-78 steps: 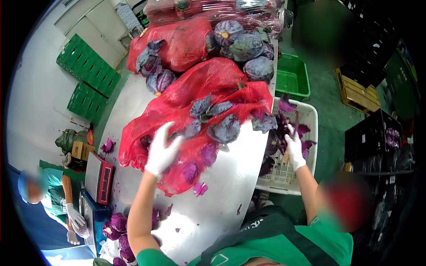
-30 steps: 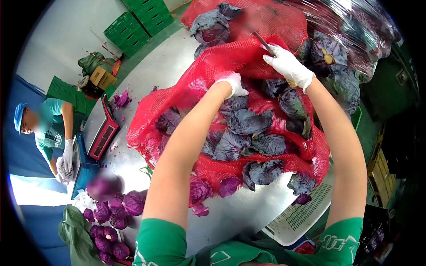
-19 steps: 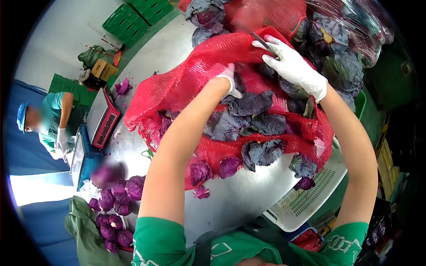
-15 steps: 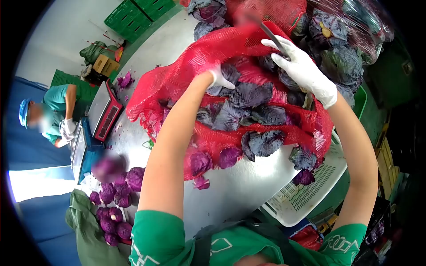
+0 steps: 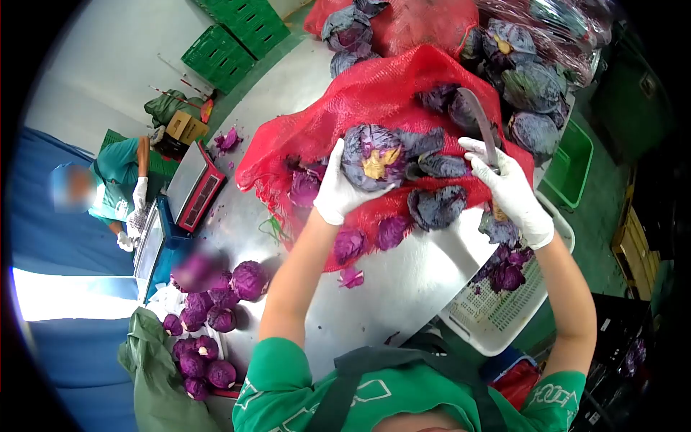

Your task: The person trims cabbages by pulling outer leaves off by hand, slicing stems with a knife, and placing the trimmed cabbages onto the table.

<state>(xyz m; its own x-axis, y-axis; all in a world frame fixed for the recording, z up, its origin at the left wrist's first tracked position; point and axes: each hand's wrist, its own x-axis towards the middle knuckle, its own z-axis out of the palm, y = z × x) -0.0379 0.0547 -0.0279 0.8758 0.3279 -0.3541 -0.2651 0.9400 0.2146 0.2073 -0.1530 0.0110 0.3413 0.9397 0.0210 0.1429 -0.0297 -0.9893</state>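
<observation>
My left hand (image 5: 342, 189), in a white glove, is wrapped round a dark purple cabbage (image 5: 371, 157) whose pale cut stem faces up. The cabbage is above a red mesh bag (image 5: 309, 129). In my right hand (image 5: 509, 189), also gloved, is a knife (image 5: 478, 119) with a curved blade pointing up and away from me. Loose outer leaves (image 5: 437, 206) lie on the bag between and below my hands. Smaller bright purple pieces (image 5: 350, 245) rest at the bag's near edge.
Peeled cabbages (image 5: 250, 280) sit at the left of the metal table (image 5: 345, 309). A white basket (image 5: 497, 317) stands at the near right, a green crate (image 5: 570, 164) beyond. More cabbages (image 5: 534, 88) are at the far right. A co-worker (image 5: 119, 183) is near a red scale (image 5: 200, 187).
My left hand has come out from the bag and now holds up a cabbage. The knife has turned more upright as my right hand moved lower. The view has shifted.
</observation>
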